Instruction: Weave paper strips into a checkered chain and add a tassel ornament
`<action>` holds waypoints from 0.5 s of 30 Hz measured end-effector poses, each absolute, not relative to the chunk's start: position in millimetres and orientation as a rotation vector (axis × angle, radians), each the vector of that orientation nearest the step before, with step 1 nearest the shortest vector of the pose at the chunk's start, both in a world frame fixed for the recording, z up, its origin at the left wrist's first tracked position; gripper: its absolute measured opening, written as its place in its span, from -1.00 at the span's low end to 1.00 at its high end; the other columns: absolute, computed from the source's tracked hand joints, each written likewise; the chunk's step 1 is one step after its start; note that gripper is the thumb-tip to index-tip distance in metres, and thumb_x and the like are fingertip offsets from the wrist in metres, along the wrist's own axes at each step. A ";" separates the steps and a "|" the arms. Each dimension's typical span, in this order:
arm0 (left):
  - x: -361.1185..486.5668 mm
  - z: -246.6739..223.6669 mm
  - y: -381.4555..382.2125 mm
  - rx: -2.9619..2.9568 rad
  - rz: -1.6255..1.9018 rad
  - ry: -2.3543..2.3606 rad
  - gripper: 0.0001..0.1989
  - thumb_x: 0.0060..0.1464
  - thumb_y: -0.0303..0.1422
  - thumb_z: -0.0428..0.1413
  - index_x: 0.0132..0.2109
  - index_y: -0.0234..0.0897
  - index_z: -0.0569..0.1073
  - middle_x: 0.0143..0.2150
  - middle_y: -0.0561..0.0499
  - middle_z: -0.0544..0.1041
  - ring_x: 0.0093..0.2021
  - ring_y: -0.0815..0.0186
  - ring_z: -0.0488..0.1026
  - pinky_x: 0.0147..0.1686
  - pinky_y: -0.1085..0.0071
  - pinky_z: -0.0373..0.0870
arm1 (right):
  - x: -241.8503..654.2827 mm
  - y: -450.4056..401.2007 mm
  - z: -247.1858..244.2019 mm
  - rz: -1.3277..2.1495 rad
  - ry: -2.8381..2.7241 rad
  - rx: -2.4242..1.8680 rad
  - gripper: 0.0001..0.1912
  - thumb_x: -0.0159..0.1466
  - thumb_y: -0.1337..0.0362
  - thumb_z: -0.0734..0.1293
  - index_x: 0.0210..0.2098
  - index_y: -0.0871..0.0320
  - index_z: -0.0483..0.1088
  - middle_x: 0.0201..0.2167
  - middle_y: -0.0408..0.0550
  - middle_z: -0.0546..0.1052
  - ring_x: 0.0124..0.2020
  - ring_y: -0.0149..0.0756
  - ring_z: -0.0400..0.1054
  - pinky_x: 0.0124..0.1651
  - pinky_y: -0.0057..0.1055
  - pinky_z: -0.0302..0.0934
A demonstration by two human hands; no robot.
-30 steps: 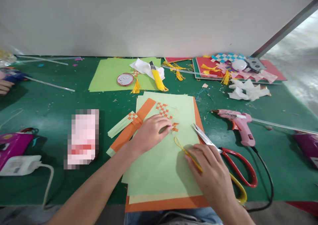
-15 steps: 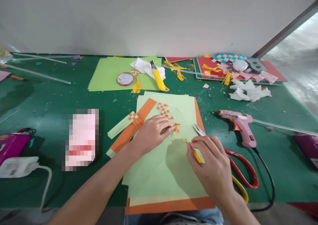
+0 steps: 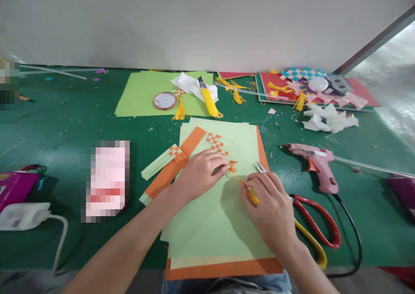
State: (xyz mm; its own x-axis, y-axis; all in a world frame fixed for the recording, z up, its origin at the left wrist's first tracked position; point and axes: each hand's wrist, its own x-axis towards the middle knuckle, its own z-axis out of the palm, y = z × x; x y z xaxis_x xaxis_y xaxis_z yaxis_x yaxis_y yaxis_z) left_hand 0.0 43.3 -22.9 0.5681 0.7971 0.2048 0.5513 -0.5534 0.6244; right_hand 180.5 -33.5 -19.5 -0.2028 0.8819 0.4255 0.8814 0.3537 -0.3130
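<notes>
Over the pale green paper sheets point(image 3: 207, 229), my left hand point(image 3: 205, 170) pinches the end of a small orange-and-green checkered paper piece point(image 3: 232, 166), its fingertips pressed together. My right hand point(image 3: 267, 203) holds a small yellow tassel point(image 3: 253, 196) between thumb and forefinger, its thin top pointing toward the left fingertips. A woven orange-and-green strip point(image 3: 216, 142) lies just beyond my left hand. Scissors with red and yellow handles point(image 3: 333, 225) lie partly under my right hand, blades showing beyond it. Orange strips point(image 3: 193, 141) rest beside my left wrist.
A pink glue gun point(image 3: 319, 164) with a black cord lies on the right. Behind the sheets are a yellow cutter point(image 3: 209, 99), a round lid point(image 3: 164, 100) and tissue point(image 3: 330, 117). A blurred pink object point(image 3: 108, 173) and white charger point(image 3: 24, 216) are on the left.
My right hand has moved left and slightly up with the yellow tassel, closer to my left hand. My left hand keeps its pinch. The whole view has shifted slightly.
</notes>
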 end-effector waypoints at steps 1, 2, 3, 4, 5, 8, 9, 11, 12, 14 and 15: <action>0.0 -22.9 43.2 2.303 0.656 1.079 -0.81 0.27 -0.38 0.01 -0.19 -0.27 0.51 -0.19 0.00 0.61 -0.11 0.24 0.47 -0.02 0.27 0.38 | 180.7 -33.4 -20.0 -0.002 -2.088 -1.534 -0.82 0.25 0.46 0.24 -0.46 0.15 0.34 -0.46 -0.03 0.43 -0.31 -0.20 0.30 -0.19 -0.25 0.28; -0.1 -22.7 43.1 2.302 0.656 1.080 -0.82 0.26 -0.38 0.01 -0.19 -0.27 0.51 -0.19 0.00 0.61 -0.11 0.24 0.48 -0.01 0.27 0.38 | 180.9 -33.4 -20.5 -0.008 -2.089 -1.535 -0.82 0.24 0.47 0.24 -0.46 0.15 0.34 -0.47 -0.03 0.43 -0.32 -0.20 0.30 -0.19 -0.25 0.28; -0.1 -22.2 42.9 2.299 0.654 1.080 -0.82 0.26 -0.39 0.01 -0.19 -0.27 0.51 -0.19 0.00 0.61 -0.11 0.24 0.48 -0.01 0.27 0.38 | 181.2 -33.4 -20.9 -0.014 -2.090 -1.534 -0.82 0.24 0.47 0.24 -0.47 0.15 0.34 -0.47 -0.02 0.43 -0.32 -0.20 0.30 -0.18 -0.24 0.28; 0.0 -21.6 42.8 2.296 0.654 1.080 -0.83 0.26 -0.40 0.02 -0.20 -0.27 0.51 -0.20 0.00 0.61 -0.11 0.24 0.48 -0.02 0.27 0.38 | 181.6 -33.4 -21.2 -0.017 -2.093 -1.535 -0.82 0.24 0.47 0.24 -0.47 0.14 0.33 -0.46 -0.02 0.43 -0.32 -0.19 0.29 -0.17 -0.23 0.28; 0.1 -20.8 42.8 2.293 0.653 1.078 -0.83 0.26 -0.40 0.02 -0.20 -0.27 0.51 -0.20 0.00 0.61 -0.12 0.24 0.48 -0.02 0.27 0.38 | 182.0 -33.6 -21.6 -0.018 -2.097 -1.539 -0.81 0.25 0.47 0.23 -0.47 0.14 0.33 -0.45 -0.02 0.43 -0.31 -0.19 0.29 -0.17 -0.23 0.28; 0.6 -18.9 42.9 2.284 0.658 1.070 -0.83 0.26 -0.37 0.03 -0.21 -0.27 0.51 -0.21 0.01 0.61 -0.13 0.25 0.48 -0.03 0.28 0.38 | 183.1 -34.7 -22.8 0.004 -2.118 -1.570 -0.81 0.26 0.46 0.22 -0.45 0.13 0.33 -0.43 -0.01 0.43 -0.28 -0.16 0.29 -0.18 -0.21 0.27; 0.7 -18.6 43.1 2.283 0.660 1.067 -0.83 0.26 -0.36 0.03 -0.21 -0.27 0.51 -0.21 0.01 0.61 -0.13 0.25 0.48 -0.03 0.29 0.38 | 183.3 -35.1 -23.2 0.010 -2.119 -1.582 -0.81 0.27 0.46 0.22 -0.45 0.14 0.33 -0.42 0.00 0.43 -0.28 -0.15 0.29 -0.19 -0.22 0.27; 0.7 -19.0 43.5 2.286 0.664 1.060 -0.83 0.26 -0.36 0.03 -0.20 -0.27 0.51 -0.20 0.01 0.61 -0.12 0.26 0.47 -0.02 0.29 0.37 | 183.4 -36.0 -23.9 0.014 -2.115 -1.600 -0.82 0.27 0.45 0.22 -0.45 0.15 0.33 -0.41 0.00 0.43 -0.28 -0.15 0.29 -0.20 -0.23 0.27; 0.7 -19.6 43.6 2.289 0.666 1.059 -0.83 0.26 -0.37 0.03 -0.20 -0.27 0.51 -0.20 0.01 0.61 -0.12 0.26 0.47 -0.02 0.30 0.37 | 183.3 -36.4 -24.2 0.015 -2.112 -1.606 -0.83 0.27 0.45 0.23 -0.45 0.15 0.33 -0.41 0.01 0.43 -0.29 -0.15 0.29 -0.21 -0.23 0.26; 0.4 -21.1 43.9 2.296 0.669 1.057 -0.83 0.26 -0.38 0.02 -0.20 -0.27 0.51 -0.20 0.02 0.61 -0.12 0.26 0.47 -0.01 0.30 0.36 | 182.9 -36.7 -24.3 0.015 -2.112 -1.611 -0.83 0.27 0.44 0.23 -0.44 0.15 0.33 -0.41 0.01 0.43 -0.29 -0.16 0.29 -0.21 -0.23 0.26; 0.2 -21.8 43.9 2.300 0.671 1.057 -0.83 0.27 -0.38 0.02 -0.20 -0.27 0.51 -0.20 0.02 0.61 -0.12 0.26 0.47 -0.02 0.30 0.36 | 182.6 -36.8 -24.2 0.015 -2.110 -1.611 -0.84 0.27 0.44 0.23 -0.44 0.15 0.32 -0.41 0.01 0.43 -0.29 -0.16 0.29 -0.21 -0.22 0.26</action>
